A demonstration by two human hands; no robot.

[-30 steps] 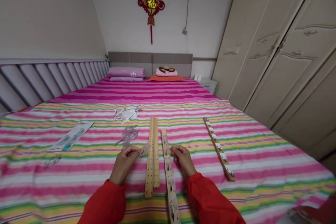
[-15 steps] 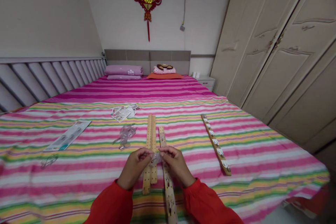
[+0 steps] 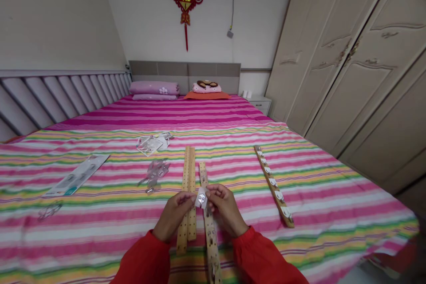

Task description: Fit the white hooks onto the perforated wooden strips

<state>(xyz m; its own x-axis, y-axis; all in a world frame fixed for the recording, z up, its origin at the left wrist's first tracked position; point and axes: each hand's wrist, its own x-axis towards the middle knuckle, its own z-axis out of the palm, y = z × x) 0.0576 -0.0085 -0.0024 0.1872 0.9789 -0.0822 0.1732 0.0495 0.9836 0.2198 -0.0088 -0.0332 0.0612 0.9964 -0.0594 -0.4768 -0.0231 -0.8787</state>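
Hook (image 3: 201, 198), pinched between both hands' fingers (image 3: 192, 198)

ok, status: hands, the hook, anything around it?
Left hand and right hand both pinch the small clear hook. Held above the wooden strips. Loose hooks lie left, apart.

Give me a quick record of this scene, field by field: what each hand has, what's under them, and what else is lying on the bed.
left hand: pinches the left edge of the small clear hook
right hand: pinches the hook's right edge
below the hands: pair of plain perforated wooden strips and a single strip with hooks fitted
right side of bed: wooden strip with white hooks
left side of bed: loose clear hooks, opened packets, flat card pack
surface: striped bedsheet
sleeves: red
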